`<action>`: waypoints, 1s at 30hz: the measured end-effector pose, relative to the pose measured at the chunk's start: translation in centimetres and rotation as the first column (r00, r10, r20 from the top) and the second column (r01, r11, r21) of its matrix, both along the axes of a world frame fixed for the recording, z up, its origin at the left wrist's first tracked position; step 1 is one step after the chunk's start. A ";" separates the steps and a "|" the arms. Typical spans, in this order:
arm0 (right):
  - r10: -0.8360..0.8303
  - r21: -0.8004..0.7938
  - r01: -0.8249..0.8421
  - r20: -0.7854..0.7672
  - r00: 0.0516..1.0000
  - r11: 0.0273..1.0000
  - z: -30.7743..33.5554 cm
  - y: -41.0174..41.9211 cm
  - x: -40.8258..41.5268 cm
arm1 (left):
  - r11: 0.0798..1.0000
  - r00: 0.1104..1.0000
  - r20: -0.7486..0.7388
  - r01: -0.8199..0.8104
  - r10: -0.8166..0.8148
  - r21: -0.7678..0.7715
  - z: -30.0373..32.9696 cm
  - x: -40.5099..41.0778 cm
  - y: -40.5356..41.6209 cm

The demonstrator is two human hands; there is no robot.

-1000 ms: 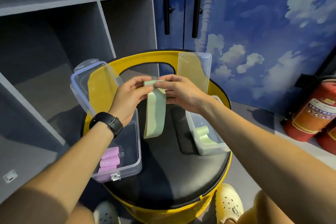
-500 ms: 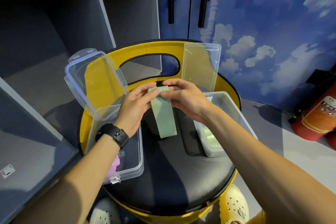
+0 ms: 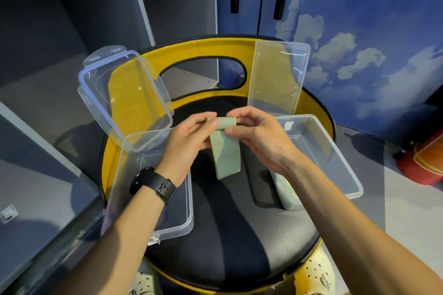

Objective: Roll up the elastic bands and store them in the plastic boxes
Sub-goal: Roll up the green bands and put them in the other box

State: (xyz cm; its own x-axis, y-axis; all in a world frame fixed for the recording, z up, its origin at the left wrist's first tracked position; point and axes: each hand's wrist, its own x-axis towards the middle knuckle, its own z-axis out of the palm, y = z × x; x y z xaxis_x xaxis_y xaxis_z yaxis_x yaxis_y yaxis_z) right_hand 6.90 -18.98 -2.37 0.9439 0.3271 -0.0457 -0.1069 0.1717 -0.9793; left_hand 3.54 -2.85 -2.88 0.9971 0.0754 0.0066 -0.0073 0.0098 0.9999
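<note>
Head view, left hand (image 3: 189,141), right hand (image 3: 259,136) pinching green band (image 3: 226,155)

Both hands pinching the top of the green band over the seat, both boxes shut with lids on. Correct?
Not quite. The head view shows both boxes open: the left box and the right box have their lids up. The rest holds: the left hand and right hand pinch the top of the green band over the seat.
</note>
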 end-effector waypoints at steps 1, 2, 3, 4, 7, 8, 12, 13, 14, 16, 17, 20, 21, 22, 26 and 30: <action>-0.017 -0.004 0.017 0.024 1.000 1.000 0.0 0.0 -0.2 | 1.000 1.000 0.009 0.009 -0.008 -0.013 0.2 -0.1 0.0; -0.031 -0.006 0.031 0.050 0.998 0.999 0.1 0.1 -0.4 | 0.999 1.000 0.019 0.015 -0.014 -0.036 0.3 -0.2 -0.1; -0.042 -0.011 0.043 0.075 0.996 0.999 0.1 0.1 -0.6 | 0.998 1.000 0.023 0.021 -0.019 -0.063 0.5 -0.3 -0.1; -0.051 -0.021 0.053 0.096 0.994 0.998 0.2 0.1 -0.8 | 0.996 0.999 0.024 0.026 -0.024 -0.083 0.6 -0.5 -0.1; -0.065 -0.047 0.072 0.127 0.990 0.996 0.4 0.0 -1.6 | 0.994 0.999 0.014 0.037 -0.036 -0.101 0.9 -1.0 0.0; -0.067 -0.048 0.073 0.123 0.990 0.996 0.4 0.0 -1.8 | 0.994 0.999 0.010 0.040 -0.039 -0.098 0.9 -1.1 0.1; -0.061 -0.042 0.065 0.099 0.993 0.997 0.4 -0.4 -2.3 | 0.996 0.999 0.003 0.047 -0.047 -0.075 0.9 -1.5 0.0; -0.057 -0.042 0.062 0.095 0.994 0.997 0.4 -0.5 -2.3 | 0.996 0.999 0.004 0.047 -0.047 -0.072 0.9 -1.5 0.0; -0.054 -0.039 0.058 0.090 0.994 0.998 0.5 -0.6 -2.3 | 0.996 0.999 0.006 0.046 -0.046 -0.070 0.9 -1.5 0.0; -0.052 -0.015 0.053 0.063 0.997 0.998 0.5 -0.6 -2.2 | 0.996 0.999 0.012 0.043 -0.042 -0.079 1.0 -1.5 -0.1; -0.055 -0.002 0.055 0.037 0.998 0.998 0.6 -0.6 -2.2 | 0.995 0.999 0.013 0.039 -0.038 -0.094 1.0 -1.5 -0.1; -0.043 0.004 0.043 -0.034 0.999 0.999 0.8 -0.8 -2.1 | 0.991 0.999 0.020 0.031 -0.028 -0.131 1.2 -1.4 -0.2; -0.039 -0.007 0.039 -0.045 0.998 0.999 0.8 -0.8 -2.1 | 0.991 0.999 0.025 0.035 -0.033 -0.127 1.2 -1.3 -0.2; -0.043 -0.018 0.043 -0.050 0.998 0.999 0.8 -0.8 -2.0 | 0.992 0.999 0.030 0.041 -0.038 -0.117 1.2 -1.3 -0.3; -0.053 -0.003 0.053 -0.047 0.997 0.999 1.0 -1.0 -2.1 | 0.994 0.998 0.036 0.052 -0.049 -0.100 0.9 -1.5 -0.4; -0.063 0.022 0.064 -0.033 0.997 0.998 1.1 -1.3 -2.4 | 0.992 0.998 0.015 0.069 -0.068 -0.106 0.9 -1.6 -0.4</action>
State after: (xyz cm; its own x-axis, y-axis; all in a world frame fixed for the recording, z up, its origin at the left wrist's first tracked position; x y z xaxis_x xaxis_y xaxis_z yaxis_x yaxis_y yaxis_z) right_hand 4.45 -20.31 -1.26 0.9609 0.2680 -0.0695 -0.1264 0.2012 -0.9714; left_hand 1.96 -3.22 -1.94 0.9999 0.0079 0.0131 -0.0140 0.1167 0.9931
